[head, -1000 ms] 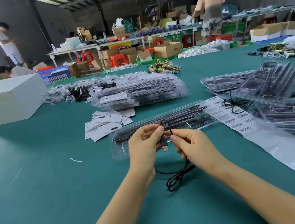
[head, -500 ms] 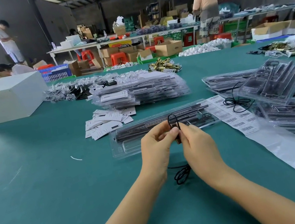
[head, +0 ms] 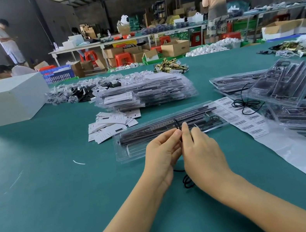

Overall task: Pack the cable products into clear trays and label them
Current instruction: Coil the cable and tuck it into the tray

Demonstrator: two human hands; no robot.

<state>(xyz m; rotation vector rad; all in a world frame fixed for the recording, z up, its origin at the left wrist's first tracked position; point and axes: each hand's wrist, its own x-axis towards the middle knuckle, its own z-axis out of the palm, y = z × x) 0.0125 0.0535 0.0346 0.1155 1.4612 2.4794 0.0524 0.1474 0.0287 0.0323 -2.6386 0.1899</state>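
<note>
My left hand [head: 163, 155] and my right hand [head: 200, 148] meet above the green table, both pinching a thin black cable [head: 187, 182]. A small loop of it stands up between my fingertips; the rest hangs in a coil below my right palm. Just beyond my fingers lies an open clear tray [head: 133, 150] holding long black strips. A sheet of barcode labels [head: 249, 121] lies to its right.
A stack of filled clear trays [head: 144, 95] sits behind, with loose white cards [head: 109, 125] in front. More trays [head: 285, 82] and loose cables [head: 246, 103] lie on the right. A white box [head: 4, 101] stands at far left. People work at tables beyond.
My hands have come together and risen toward the tray. The hanging coil of cable has grown shorter, and the USB plug seen between my hands before is now hidden.
</note>
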